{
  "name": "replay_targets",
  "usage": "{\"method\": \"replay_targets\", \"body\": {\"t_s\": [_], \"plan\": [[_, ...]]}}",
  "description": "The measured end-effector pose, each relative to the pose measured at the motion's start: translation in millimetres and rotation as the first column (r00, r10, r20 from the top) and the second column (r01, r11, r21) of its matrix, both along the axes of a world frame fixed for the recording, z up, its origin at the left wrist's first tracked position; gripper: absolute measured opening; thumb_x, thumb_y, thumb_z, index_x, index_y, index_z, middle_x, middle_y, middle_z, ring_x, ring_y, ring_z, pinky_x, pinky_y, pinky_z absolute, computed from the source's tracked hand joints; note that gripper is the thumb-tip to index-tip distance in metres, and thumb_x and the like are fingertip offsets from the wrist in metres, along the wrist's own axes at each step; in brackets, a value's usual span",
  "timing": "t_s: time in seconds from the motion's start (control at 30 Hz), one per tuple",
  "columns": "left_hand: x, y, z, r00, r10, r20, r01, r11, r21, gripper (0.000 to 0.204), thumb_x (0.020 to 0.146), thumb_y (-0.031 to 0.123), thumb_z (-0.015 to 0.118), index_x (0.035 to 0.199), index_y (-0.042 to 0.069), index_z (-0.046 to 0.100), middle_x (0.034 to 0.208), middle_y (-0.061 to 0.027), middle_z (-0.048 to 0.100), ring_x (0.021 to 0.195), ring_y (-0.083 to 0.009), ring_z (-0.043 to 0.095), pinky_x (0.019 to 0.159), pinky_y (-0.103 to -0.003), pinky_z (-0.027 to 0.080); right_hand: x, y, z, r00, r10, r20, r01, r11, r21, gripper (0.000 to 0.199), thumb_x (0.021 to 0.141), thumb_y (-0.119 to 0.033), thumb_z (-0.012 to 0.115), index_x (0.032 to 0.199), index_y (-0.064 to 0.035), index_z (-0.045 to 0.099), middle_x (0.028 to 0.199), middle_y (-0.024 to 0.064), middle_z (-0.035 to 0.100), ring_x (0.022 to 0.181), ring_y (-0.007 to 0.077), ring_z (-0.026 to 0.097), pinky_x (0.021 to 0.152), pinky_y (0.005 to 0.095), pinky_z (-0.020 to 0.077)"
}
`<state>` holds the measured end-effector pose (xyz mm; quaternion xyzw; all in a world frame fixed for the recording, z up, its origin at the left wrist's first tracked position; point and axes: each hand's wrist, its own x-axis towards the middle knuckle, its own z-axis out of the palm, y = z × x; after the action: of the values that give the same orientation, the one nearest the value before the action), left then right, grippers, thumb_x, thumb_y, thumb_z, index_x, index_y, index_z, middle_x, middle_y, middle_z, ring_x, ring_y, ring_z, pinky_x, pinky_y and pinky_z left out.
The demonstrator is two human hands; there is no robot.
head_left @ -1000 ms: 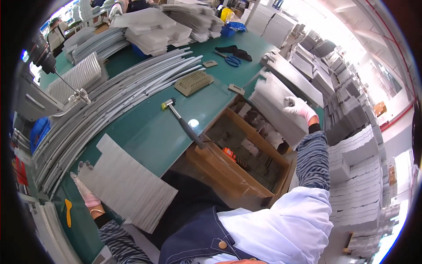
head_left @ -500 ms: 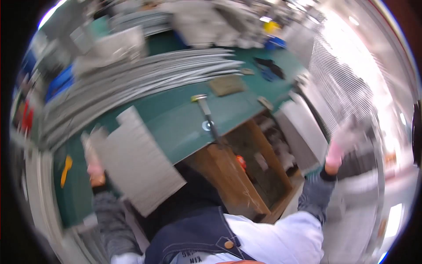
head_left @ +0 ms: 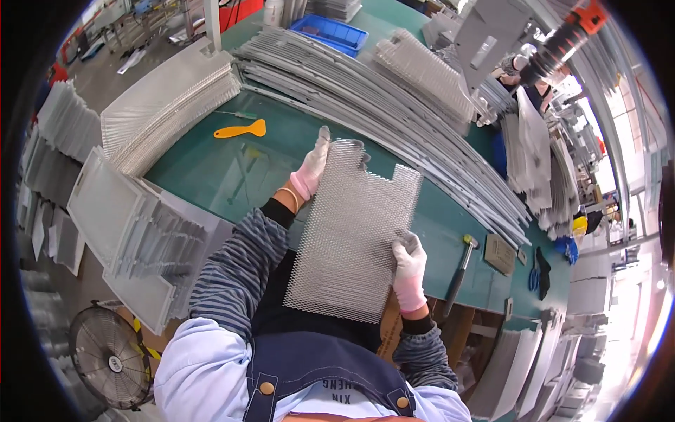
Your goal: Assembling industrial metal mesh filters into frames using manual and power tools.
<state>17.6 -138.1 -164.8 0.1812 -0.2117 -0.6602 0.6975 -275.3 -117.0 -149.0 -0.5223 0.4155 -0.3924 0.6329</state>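
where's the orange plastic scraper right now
In the head view, the orange plastic scraper lies on the green tabletop, left of the gloved left hand, beside the stacked mesh panels.

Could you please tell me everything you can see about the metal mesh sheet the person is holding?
The mesh sheet is a silvery, roughly rectangular panel of expanded-metal lattice, with a square notch cut in its far edge. It is held nearly flat above the near edge of the green table. The gloved left hand grips its far left corner; the gloved right hand pinches its right edge.
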Motion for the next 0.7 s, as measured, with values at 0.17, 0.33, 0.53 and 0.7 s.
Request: {"method": "replay_targets", "body": {"t_s": [0.17,0.33,0.53,0.7], "plan": [[1.4,-3.0,-2.1,0.996,-0.001,0.088,0.012,0.991,-0.130,0.061,0.100,0.050,0.039,0.128,-0.003,0.049,0.115,-0.0225,0.062,0.101,-0.0317,0.062,0.093,-0.042,0.052,-8.9,-15.4,-10.9,0.998,0.050,0.041,-0.054,0.992,0.110,0.027,0.088,0.002,0.060,0.114,0.0056,0.057,0.103,0.0047,0.063,0.093,0.0102,0.057,0.084,0.0253,0.0453],[-9.3,-4.1,11.0,0.999,-0.037,0.007,0.038,0.991,-0.125,0.049,0.102,0.031,0.041,0.134,-0.005,0.044,0.118,-0.0241,0.059,0.102,-0.0305,0.061,0.093,-0.041,0.051,-15.2,-28.3,-9.2,0.992,0.074,-0.101,-0.063,0.991,0.115,0.033,0.086,0.000,0.061,0.117,0.0050,0.056,0.107,0.0085,0.061,0.100,0.0149,0.057,0.087,0.0292,0.0462],[36.3,10.4,27.4,0.964,0.229,0.136,-0.224,0.973,-0.052,0.044,0.104,0.028,0.038,0.133,-0.002,0.049,0.115,-0.0201,0.061,0.096,-0.0265,0.063,0.084,-0.035,0.055,8.0,-24.5,16.0,0.868,0.114,-0.484,-0.182,0.979,-0.096,0.049,0.078,-0.013,0.072,0.121,0.0046,0.054,0.092,0.0132,0.068,0.078,0.0170,0.065,0.074,0.0311,0.0532],[93.1,24.5,38.8,0.938,0.338,0.080,-0.301,0.905,-0.300,0.039,0.103,0.025,0.042,0.133,0.001,0.051,0.110,-0.0161,0.063,0.092,-0.0245,0.061,0.083,-0.034,0.053,47.9,22.9,6.5,0.910,0.330,-0.250,-0.370,0.920,-0.133,0.044,0.085,-0.008,0.061,0.125,0.0077,0.051,0.109,0.0150,0.067,0.099,0.0181,0.062,0.090,0.0312,0.0480]]}}
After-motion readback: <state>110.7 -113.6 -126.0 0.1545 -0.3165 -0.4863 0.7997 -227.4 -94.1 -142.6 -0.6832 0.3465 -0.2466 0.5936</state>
